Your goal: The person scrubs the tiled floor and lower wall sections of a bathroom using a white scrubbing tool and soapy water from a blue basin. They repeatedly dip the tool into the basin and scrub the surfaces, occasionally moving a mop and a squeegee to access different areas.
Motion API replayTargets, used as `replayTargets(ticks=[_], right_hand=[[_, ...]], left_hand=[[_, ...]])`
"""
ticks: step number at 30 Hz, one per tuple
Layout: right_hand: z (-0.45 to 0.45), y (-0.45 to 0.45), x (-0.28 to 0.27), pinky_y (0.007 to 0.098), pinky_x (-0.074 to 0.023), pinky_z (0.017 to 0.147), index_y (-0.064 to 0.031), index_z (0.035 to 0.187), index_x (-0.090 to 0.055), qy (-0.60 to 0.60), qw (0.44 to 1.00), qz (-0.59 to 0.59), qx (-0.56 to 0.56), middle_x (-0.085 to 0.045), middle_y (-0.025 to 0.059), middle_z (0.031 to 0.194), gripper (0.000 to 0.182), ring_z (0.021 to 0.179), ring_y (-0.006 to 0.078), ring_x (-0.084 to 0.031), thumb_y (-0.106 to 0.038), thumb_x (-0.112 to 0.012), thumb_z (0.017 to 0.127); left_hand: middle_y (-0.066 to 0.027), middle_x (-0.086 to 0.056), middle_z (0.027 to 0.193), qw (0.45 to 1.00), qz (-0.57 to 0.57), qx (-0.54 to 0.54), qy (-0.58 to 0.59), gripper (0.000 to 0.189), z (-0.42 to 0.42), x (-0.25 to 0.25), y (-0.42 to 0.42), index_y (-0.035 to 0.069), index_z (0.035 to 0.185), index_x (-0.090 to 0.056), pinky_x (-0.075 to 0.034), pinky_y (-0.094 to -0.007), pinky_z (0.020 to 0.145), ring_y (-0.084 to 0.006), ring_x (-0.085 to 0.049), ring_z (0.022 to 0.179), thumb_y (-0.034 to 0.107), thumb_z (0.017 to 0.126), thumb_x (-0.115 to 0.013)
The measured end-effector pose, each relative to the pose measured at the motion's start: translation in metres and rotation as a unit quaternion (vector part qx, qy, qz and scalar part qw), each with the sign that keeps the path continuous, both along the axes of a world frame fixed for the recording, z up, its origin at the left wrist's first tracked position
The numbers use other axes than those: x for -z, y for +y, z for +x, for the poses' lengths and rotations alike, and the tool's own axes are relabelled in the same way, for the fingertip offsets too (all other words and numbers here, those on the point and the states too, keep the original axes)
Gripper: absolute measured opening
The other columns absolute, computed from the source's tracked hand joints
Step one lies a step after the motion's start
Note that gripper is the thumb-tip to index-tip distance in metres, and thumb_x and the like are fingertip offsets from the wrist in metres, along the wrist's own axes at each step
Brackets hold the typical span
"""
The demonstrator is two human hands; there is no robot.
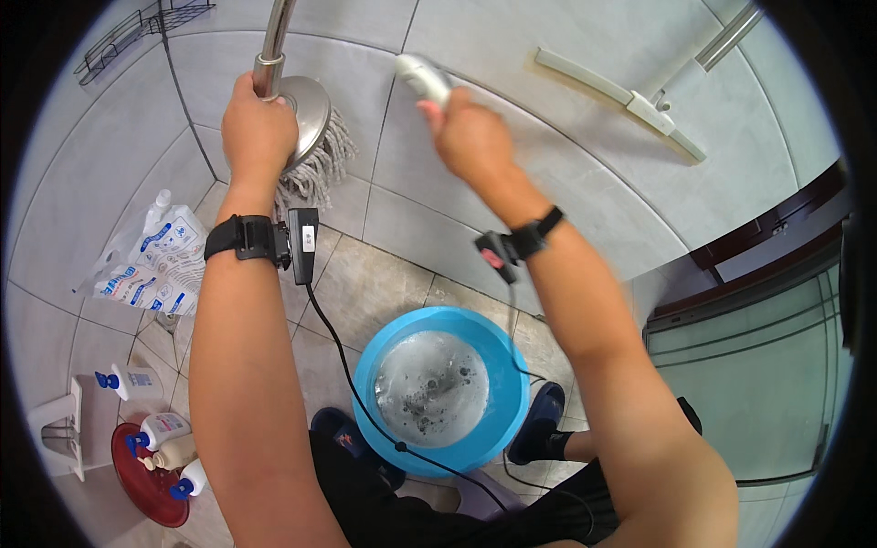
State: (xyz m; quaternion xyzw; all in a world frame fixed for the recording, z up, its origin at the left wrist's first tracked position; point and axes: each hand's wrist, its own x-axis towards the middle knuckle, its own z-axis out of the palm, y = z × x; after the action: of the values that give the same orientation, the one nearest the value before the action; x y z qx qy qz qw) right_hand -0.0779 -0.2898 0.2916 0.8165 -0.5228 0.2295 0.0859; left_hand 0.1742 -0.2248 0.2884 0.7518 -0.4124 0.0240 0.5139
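Observation:
My left hand (259, 133) is wrapped around the lower end of a mop's metal pole (269, 72), just beside its round steel disc (308, 113). Grey mop strings (318, 164) hang below the disc against the tiled wall. My right hand (473, 133) grips a whitish hand-held object (425, 79) in front of the wall tiles; motion blur hides what kind it is, and I cannot tell whether it touches the wall. Between my feet stands a light-blue plastic basin (510, 390) of foamy water (431, 383) with dark patches.
A squeegee (630, 103) leans on the wall at right. On the left are a printed plastic pouch (161, 260), several pump bottles (168, 428), a dark-red basin (140, 486) and a wire rack (130, 41). Cables run from both wrist straps. A glass door (747, 370) stands at right.

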Motion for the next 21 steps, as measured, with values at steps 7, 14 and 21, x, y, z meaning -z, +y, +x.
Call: replayTargets(ticks=[7, 14, 21], right_hand=[[-0.052, -0.001, 0.105, 0.0552, -0.0572, 0.064, -0.0005, 0.101, -0.06, 0.14, 0.985, 0.07, -0.066, -0.072, 0.0198, 0.076, 0.048, 0.067, 0.041, -0.071, -0.048, -0.056, 0.103], [0.007, -0.009, 0.019, 0.0534, -0.056, 0.059, -0.0007, 0.101, -0.059, 0.029, 0.997, -0.023, -0.065, -0.071, 0.0207, 0.075, 0.047, 0.066, 0.0416, -0.07, -0.048, -0.056, 0.103], [-0.083, 0.021, 0.096, 0.054, -0.0552, 0.062, -0.0003, 0.099, -0.058, 0.131, 0.987, 0.081, -0.044, -0.071, 0.0227, 0.076, 0.048, 0.067, 0.0428, -0.07, -0.048, -0.054, 0.104]], left_hand=[[-0.0168, -0.073, 0.113, 1.0, -0.011, -0.022, 0.003, 0.035, 0.006, 0.004, 0.008, 0.009, 0.126, -0.062, -0.052, -0.0489, 0.09, -0.0395, -0.068, 0.107, 0.013, 0.091, -0.066], [-0.0181, -0.073, 0.114, 1.0, -0.005, 0.002, 0.009, 0.034, -0.005, 0.001, 0.001, 0.007, 0.123, -0.062, -0.052, -0.0473, 0.091, -0.04, -0.068, 0.108, 0.014, 0.091, -0.068], [-0.0173, -0.073, 0.113, 0.999, -0.038, 0.003, 0.021, 0.033, -0.007, 0.005, -0.004, 0.009, 0.125, -0.062, -0.052, -0.049, 0.09, -0.0398, -0.068, 0.107, 0.012, 0.092, -0.065]])
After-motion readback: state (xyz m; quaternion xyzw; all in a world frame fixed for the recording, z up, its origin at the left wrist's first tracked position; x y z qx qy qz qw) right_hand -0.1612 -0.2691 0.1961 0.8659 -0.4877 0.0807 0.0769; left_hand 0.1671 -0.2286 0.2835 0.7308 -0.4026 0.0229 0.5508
